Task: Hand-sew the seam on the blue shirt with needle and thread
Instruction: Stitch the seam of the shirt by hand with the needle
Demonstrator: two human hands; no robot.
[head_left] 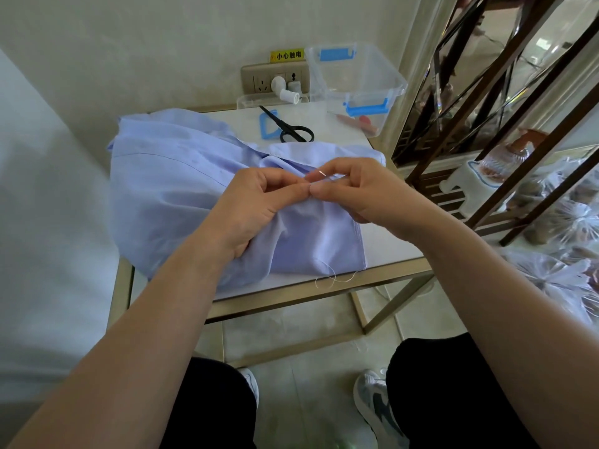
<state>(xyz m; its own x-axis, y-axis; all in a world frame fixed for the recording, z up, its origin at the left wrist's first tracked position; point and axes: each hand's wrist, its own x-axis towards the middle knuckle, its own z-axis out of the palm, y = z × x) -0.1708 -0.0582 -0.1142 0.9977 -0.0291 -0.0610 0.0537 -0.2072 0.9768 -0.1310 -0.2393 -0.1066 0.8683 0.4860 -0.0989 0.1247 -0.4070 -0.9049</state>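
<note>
Left hand (256, 205) pinches shirt (168, 176), right hand (359, 192) pinches needle (321, 173); thumbs touching, forearms extended.

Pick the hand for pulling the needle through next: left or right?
Right, most likely. The right hand pinches the needle at the fold, so it can draw it out; the left hand grips the blue shirt fabric beside it, steadying the seam.
</note>
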